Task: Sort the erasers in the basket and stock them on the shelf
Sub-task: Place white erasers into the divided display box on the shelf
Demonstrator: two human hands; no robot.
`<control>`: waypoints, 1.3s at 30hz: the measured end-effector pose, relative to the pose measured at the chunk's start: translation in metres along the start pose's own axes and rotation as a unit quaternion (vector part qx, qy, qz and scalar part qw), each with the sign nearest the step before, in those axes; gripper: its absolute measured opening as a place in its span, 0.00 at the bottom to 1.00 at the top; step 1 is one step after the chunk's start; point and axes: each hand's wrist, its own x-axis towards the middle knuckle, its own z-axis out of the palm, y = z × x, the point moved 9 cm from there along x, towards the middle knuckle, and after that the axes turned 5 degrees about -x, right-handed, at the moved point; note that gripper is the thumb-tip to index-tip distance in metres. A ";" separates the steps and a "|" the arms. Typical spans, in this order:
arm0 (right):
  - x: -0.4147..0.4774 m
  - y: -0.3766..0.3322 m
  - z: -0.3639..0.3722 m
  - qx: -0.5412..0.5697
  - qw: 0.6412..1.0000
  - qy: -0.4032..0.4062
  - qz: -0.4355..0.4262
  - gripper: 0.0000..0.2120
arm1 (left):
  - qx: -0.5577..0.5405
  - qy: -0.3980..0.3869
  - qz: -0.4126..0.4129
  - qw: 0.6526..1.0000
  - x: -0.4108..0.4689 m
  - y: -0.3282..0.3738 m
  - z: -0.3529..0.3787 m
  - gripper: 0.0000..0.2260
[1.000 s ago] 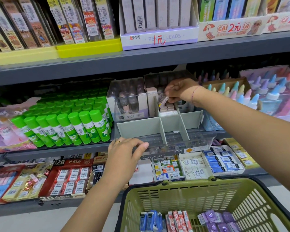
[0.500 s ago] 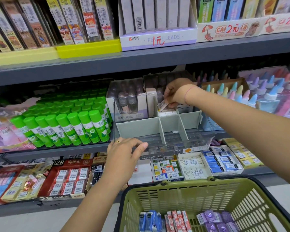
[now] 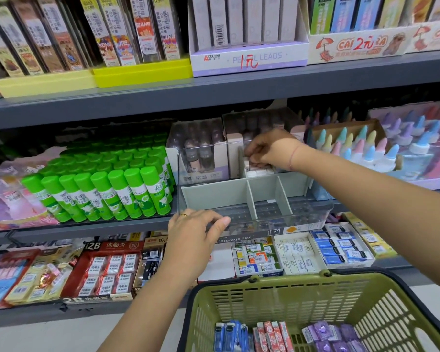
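Note:
A clear storage box (image 3: 313, 212) with grey dividers juts out from the middle shelf. My left hand (image 3: 193, 235) grips its front left rim. My right hand (image 3: 267, 151) reaches into the back middle compartment, fingers curled down on the white erasers (image 3: 259, 171) stacked there; whether it pinches one is hidden. The olive green basket (image 3: 264, 298) sits at the bottom right, holding blue erasers (image 3: 229, 334), red-and-white erasers (image 3: 272, 335) and purple erasers (image 3: 333, 335).
Green glue sticks (image 3: 107, 189) stand left of the box, pastel-capped bottles (image 3: 361, 146) to its right. Boxes of erasers (image 3: 300, 252) fill the lower shelf. Pencil lead packs (image 3: 249, 57) line the top shelf.
My right hand has lowered into the back compartment, bringing the small eraser it pinched down onto the stack. My left hand has kept its grip on the box.

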 end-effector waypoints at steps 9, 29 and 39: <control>-0.015 -0.014 0.017 -0.209 0.972 -0.042 -0.093 0.14 | 0.006 0.001 -0.005 1.000 0.000 0.000 0.000 0.15; 0.011 -0.004 0.013 -0.383 0.909 -0.087 -0.141 0.18 | 0.018 -0.010 -0.009 1.000 0.000 0.000 0.000 0.15; 0.009 -0.010 0.016 -0.269 0.949 -0.086 -0.142 0.13 | 0.018 -0.016 -0.012 1.000 0.001 0.000 0.002 0.14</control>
